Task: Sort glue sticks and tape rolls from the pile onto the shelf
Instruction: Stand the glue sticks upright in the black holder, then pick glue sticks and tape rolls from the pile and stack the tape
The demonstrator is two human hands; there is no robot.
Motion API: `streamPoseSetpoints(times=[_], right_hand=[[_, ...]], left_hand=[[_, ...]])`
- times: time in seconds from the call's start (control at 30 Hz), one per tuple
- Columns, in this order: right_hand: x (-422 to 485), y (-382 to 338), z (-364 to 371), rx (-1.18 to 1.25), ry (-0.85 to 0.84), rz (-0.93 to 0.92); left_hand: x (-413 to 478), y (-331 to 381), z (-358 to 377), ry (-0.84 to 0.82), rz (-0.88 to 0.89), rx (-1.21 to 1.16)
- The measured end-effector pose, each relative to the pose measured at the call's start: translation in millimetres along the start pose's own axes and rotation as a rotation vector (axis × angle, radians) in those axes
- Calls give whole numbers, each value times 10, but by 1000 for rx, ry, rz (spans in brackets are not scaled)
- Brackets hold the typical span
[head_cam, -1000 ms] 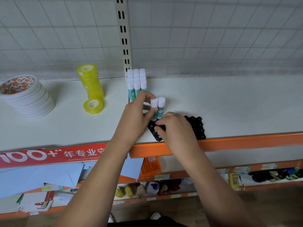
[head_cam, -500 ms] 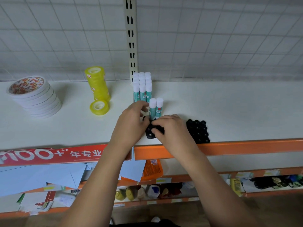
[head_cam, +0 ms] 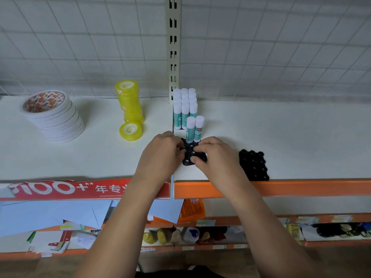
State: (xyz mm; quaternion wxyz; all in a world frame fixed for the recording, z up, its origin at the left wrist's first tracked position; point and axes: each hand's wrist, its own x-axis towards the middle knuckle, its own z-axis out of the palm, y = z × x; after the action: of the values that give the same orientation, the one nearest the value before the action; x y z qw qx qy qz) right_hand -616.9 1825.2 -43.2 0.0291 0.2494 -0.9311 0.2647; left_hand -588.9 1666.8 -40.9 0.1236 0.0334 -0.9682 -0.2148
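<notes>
On the white shelf [head_cam: 281,137], the left hand [head_cam: 162,155] and right hand [head_cam: 216,155] both pinch the black holder [head_cam: 189,157] by its edges. The left has dropped off the two glue sticks [head_cam: 194,129], which stand seated in it, just before the sorted cluster [head_cam: 184,109], tape rolls [head_cam: 130,101] well left.

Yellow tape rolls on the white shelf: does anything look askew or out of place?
The stack of translucent yellow tape rolls appears to lean rightward, and one single yellow roll lies flat before it, off the stack.

Left hand [head_cam: 161,154] and right hand [head_cam: 215,155] hide most of the black holder [head_cam: 189,157].
</notes>
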Motion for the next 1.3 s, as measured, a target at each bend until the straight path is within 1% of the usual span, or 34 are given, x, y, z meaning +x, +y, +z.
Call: streamPoseSetpoints(times=[0.13, 0.33, 0.47, 0.57, 0.73, 0.8, 1.0, 1.1, 1.3], right_hand=[[114, -49, 65, 45, 13, 39], [151, -86, 65, 16, 23, 42], [81, -178, 23, 23, 73, -13], [88, -404, 16, 53, 74, -87], [201, -1081, 213, 123, 42, -231], [251, -1430, 362, 156, 33, -285], [423, -2689, 960, 131, -25, -463], [511, -3313, 1347, 98, -77, -540], [835, -4312, 2088, 43, -128, -610]], left_hand=[[113, -43, -26, -22, -2, 11], [153, -60, -49, -33, 0, 4], [40, -91, -131, 54, -19, -31], [-113, -211, -299, 147, -35, 41], [-472, -694, -819, 252, -61, 129], [-662, -956, -1053, 276, -110, 169], [-1338, -1957, -1805, 293, -306, 300], [-1612, -2487, -2115, 271, -400, 364], [-1908, -3434, -2620, 247, -477, 446]])
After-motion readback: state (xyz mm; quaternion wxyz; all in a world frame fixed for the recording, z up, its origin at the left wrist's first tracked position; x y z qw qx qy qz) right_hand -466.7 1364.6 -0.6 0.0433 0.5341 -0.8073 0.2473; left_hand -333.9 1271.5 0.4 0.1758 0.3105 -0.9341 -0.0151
